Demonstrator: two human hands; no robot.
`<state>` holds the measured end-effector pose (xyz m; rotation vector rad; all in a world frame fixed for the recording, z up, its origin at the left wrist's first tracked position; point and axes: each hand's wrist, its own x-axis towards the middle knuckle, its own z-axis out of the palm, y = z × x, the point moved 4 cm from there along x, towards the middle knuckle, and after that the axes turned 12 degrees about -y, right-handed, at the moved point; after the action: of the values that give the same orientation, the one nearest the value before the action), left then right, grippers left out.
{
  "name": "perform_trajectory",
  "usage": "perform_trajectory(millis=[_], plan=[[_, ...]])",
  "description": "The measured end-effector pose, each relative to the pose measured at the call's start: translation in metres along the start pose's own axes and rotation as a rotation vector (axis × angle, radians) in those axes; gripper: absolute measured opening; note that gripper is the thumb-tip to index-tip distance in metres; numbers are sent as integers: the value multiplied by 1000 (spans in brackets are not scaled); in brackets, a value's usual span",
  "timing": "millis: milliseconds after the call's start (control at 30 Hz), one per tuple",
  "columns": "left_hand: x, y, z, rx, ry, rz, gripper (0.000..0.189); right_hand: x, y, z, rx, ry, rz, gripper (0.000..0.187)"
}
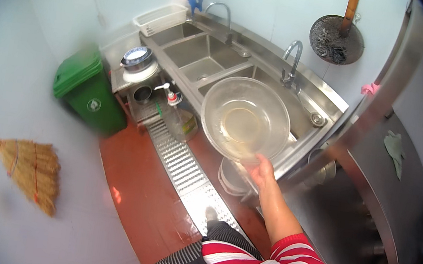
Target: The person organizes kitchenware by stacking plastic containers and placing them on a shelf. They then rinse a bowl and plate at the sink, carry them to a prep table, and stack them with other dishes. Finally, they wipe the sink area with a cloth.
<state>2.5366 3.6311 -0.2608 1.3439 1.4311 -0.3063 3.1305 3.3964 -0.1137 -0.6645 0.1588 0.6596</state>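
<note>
My right hand (263, 173) grips the near rim of a large translucent plastic basin (245, 122). The basin is tilted, and its inside faces me. It is held over the front edge of a stainless steel sink unit (220, 79), hiding part of the nearest bowl. I cannot tell whether any water is in it. My left hand is out of view; only a sliver of skin shows at the bottom edge. Two curved chrome faucets, a nearer faucet (295, 61) and a farther faucet (226, 18), rise from the back of the sink.
A low stand (119, 84) holds stacked bowls (136, 60). Beside it are a pump-top jug (184, 122) and a green wheeled bin (92, 92). A metal drain grating (179, 164) crosses the red floor (138, 198). Steel shelving (353, 150) stands right; a straw broom (34, 168) hangs left.
</note>
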Motion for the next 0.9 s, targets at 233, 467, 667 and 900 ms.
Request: perform_trajectory(millis=[233,467,667,900], plan=[[20,114,-27,113,110,-84,21,202,-30,-97,85,207,-31,43],[52,204,-46,11,187,9,23,277,0,-171,-44,692,58,42],[120,279,-67,402,29,-47,23,284,0,-217,-132,775,217,43],[288,346,-138,397,10,-52,22,285,-44,-134,-724,884,-23,33]])
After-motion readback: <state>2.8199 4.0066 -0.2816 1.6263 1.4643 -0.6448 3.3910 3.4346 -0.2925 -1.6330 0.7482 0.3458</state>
